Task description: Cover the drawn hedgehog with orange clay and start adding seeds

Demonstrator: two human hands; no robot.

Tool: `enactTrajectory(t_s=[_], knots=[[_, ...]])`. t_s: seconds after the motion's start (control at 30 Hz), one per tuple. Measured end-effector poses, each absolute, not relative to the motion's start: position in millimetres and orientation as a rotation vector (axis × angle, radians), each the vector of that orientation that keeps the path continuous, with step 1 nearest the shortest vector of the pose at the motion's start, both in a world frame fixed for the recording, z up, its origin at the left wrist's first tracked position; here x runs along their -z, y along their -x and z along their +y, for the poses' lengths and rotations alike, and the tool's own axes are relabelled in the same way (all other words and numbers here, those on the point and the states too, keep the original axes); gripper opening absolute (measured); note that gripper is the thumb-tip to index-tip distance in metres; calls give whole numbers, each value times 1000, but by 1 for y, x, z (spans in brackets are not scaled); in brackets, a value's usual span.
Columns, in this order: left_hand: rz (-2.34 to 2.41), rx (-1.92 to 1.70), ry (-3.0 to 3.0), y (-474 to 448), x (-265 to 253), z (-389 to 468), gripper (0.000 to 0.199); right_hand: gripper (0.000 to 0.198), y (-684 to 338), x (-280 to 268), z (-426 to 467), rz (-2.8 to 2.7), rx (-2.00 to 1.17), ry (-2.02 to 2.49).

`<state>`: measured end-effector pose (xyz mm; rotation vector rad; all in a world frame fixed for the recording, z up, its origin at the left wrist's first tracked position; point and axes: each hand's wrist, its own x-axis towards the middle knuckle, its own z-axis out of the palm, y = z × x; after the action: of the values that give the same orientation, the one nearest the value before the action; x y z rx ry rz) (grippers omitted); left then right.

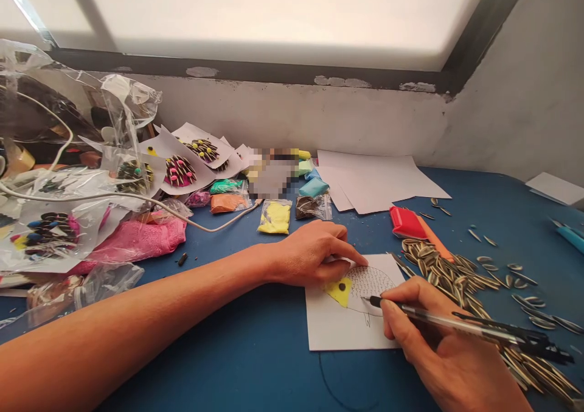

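My forearm lies nearest, crossing the blue worktop; my left grip, empty, rests on the white paper there. Should it lift, the paper could slide and the pen stray. The paper bears a scaly, rounded outline with a yellow patch. My right grip pinches the pen, near sunflower seeds.

No readable text, label, brand name, number or sign on anything in this view.
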<state>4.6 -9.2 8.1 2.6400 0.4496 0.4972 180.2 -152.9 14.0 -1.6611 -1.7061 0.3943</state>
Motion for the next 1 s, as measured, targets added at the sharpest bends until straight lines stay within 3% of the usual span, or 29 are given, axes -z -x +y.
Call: enactTrajectory(t_s=[0.43, 1.0], knots=[[448, -493, -2640, -4, -9, -9, 29, 19, -195, -19, -150, -1852, -205, 1616], [449, -489, -2654, -4, -7, -9, 29, 19, -195, -16, -147, -1905, -227, 1620]])
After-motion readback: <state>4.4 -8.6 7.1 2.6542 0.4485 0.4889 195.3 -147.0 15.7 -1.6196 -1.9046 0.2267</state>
